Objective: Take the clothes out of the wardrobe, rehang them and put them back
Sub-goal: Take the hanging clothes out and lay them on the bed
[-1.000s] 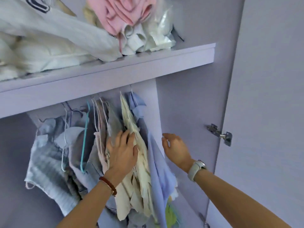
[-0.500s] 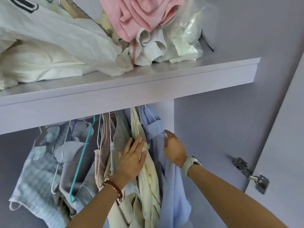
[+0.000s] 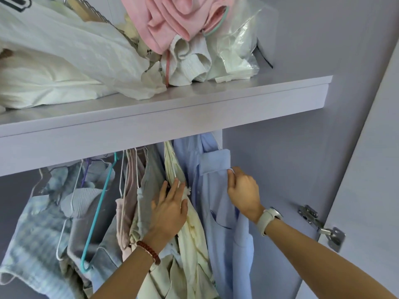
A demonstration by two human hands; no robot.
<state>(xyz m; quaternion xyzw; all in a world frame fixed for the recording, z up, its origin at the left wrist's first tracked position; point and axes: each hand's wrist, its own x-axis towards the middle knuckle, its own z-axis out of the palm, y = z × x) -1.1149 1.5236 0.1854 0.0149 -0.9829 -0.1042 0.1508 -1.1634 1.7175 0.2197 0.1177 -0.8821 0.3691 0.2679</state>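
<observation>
Pressing flat on the cream shirt (image 3: pixel 192 229), the left hand (image 3: pixel 167 210) lay w/ fingers straight, gripping nothing. Right hand (image 3: pixel 244 190) sat at its 3 o'clock, fingers curled round a white hanger (image 3: pixel 231 170) under the collar of the blue shirt (image 3: pixel 216 212). Both shirts hung inside the wardrobe below the shelf (image 3: pixel 194 117); pink cloth (image 3: pixel 170 20) at 12 o'clock on top.

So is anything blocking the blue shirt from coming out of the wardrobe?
Nothing visible does. The blue shirt hangs last on the right, the right hand pinches its hanger by the collar, and the left hand presses the cream garment aside.
</observation>
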